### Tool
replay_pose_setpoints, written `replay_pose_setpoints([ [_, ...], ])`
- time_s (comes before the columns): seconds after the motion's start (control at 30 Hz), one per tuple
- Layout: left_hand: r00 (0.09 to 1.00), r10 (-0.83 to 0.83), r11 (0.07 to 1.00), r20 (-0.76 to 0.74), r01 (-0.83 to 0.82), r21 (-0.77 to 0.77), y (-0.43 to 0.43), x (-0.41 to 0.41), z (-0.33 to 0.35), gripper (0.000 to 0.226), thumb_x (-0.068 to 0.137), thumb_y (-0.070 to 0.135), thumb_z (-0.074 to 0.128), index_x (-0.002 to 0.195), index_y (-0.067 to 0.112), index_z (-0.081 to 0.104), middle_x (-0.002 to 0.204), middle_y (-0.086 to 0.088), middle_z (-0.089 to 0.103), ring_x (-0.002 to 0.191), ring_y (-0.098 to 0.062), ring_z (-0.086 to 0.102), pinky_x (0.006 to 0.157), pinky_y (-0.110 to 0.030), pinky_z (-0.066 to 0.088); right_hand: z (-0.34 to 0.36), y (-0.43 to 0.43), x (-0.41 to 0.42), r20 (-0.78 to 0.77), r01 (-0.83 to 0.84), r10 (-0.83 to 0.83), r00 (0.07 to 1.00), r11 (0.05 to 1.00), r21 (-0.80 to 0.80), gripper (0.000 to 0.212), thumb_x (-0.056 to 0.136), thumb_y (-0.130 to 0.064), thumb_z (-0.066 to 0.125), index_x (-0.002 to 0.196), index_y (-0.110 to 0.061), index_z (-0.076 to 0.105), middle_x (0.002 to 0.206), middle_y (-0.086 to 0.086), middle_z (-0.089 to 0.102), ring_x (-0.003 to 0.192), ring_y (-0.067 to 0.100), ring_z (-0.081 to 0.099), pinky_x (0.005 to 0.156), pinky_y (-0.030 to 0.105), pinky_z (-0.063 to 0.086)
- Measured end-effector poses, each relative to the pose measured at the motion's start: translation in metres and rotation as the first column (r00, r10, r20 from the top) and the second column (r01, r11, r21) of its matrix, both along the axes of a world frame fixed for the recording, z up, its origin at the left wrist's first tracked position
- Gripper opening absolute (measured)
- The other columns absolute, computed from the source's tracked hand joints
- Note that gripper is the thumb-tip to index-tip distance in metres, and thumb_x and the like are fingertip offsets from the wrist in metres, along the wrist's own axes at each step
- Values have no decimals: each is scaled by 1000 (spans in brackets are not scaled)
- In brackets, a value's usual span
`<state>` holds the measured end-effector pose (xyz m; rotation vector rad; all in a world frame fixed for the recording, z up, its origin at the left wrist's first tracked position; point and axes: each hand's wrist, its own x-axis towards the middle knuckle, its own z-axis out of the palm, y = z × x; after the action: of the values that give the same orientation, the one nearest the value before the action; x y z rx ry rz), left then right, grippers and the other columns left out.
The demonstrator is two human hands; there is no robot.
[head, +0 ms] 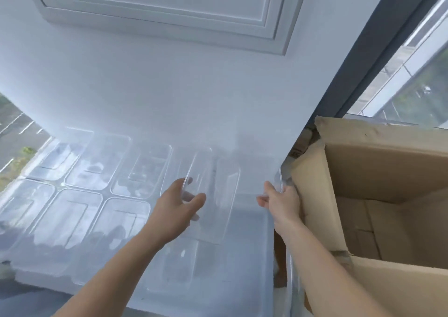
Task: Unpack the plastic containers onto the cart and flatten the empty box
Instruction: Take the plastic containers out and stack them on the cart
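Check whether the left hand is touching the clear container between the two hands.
Touching. The head view shows the left hand with thumb and fingers pinching the rim of the clear container.

clear glossy plastic on the container (219, 195) in hand, fully see-through. same wet-looking sheen on the row of containers (97, 164) by the cart (249, 251)'s far edge. cart top smooth, white, reflective. box (378, 169): matt brown cardboard, rough torn rim.
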<state>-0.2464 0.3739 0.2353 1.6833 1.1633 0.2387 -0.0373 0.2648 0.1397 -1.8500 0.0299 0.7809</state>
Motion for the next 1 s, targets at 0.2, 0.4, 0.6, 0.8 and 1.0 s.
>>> replay_pose_setpoints([
  [0.2,992,-129,992,3,129,-13,22,-5,-3,52,94,31,62,142,23,44,99,6,68,56,-2,65,67,-28,53,1,5,-14,136,48,-29,990,988,-144,31,94,-34,60,110,-10,47,88,10,70,62,20,71,65,32,51],
  [0.4,993,-114,992,8,114,-47,26,-18,-8,54,93,29,64,142,21,44,100,4,68,62,-6,69,65,-29,54,-11,2,-15,160,22,22,987,963,-267,37,88,-35,63,95,1,60,64,7,65,53,23,64,62,41,58],
  [0.6,992,-124,992,-5,124,-37,16,-21,-10,53,92,30,65,141,22,45,99,6,68,69,-9,71,78,-43,59,-14,-1,-13,125,24,10,992,964,-264,40,85,-36,64,98,2,62,65,7,66,52,21,66,63,41,59],
  [0.8,993,-118,993,-7,117,-27,3,-16,-10,56,92,31,63,143,21,43,97,8,68,67,-6,70,79,-41,58,-13,-3,-12,103,15,13,995,964,-267,46,83,-36,65,101,7,61,62,7,62,48,22,61,58,37,55],
  [1.0,997,-67,995,-23,65,-71,-13,-5,-3,46,93,30,62,132,17,43,101,4,65,63,-5,68,63,-28,52,10,-16,-14,171,-61,122,978,944,-325,67,87,-53,60,129,-2,45,94,9,66,70,20,64,56,29,46],
])
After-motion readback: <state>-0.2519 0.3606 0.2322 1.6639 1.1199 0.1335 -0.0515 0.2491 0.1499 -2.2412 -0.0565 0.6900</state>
